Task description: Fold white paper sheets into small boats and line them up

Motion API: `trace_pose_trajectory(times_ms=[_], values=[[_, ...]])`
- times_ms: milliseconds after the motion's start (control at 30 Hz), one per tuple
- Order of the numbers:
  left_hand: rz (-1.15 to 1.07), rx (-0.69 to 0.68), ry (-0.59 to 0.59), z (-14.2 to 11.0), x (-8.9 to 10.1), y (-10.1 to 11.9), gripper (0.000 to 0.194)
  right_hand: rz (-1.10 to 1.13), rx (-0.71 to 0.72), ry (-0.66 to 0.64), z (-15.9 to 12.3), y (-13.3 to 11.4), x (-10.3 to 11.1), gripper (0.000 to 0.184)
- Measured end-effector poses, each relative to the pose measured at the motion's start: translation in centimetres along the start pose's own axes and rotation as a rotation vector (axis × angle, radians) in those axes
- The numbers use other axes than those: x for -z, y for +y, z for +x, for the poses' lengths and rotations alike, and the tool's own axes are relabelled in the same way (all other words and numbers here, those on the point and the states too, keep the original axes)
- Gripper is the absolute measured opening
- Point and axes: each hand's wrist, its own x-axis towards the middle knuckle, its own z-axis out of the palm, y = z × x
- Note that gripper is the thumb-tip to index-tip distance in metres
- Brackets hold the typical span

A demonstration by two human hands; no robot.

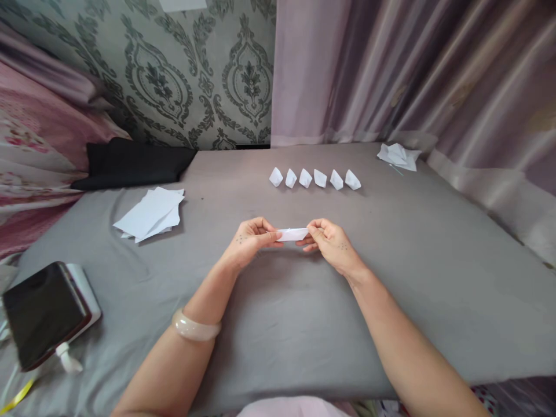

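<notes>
A narrow folded strip of white paper (292,234) is held between both hands just above the grey sheet. My left hand (249,238) pinches its left end with thumb and fingers. My right hand (330,240) pinches its right end. A pale bangle (195,328) sits on my left wrist. Beyond the hands, a row of several small folded white paper shapes (315,178) stands on the grey surface.
A stack of flat white sheets (151,214) lies at left, a black cushion (130,163) behind it. A dark phone on a white block (43,313) sits at the near left. Crumpled white paper (398,156) rests at the far right by the curtain (412,69). Grey bedsheet (278,324) underneath.
</notes>
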Motion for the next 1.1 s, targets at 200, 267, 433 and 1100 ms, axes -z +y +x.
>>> trace_pose_trajectory(times_ms=[200,267,433,1100], values=[[-0.047,0.111,0.039,0.1,0.0,0.2,0.026,0.06,-0.051,0.01,-0.1,-0.2,0.0,0.006],[-0.075,0.149,0.046,0.2,0.0,0.1,0.025,0.103,-0.096,-0.019,-0.2,-0.2,0.0,0.013],[-0.105,0.237,0.026,0.2,-0.5,-0.2,0.022,0.187,-0.208,-0.192,-0.6,0.2,-0.5,0.03],[-0.042,0.189,-0.012,-0.3,-2.2,-0.6,0.036,0.331,-0.247,-0.004,-0.4,0.8,-1.2,0.021]])
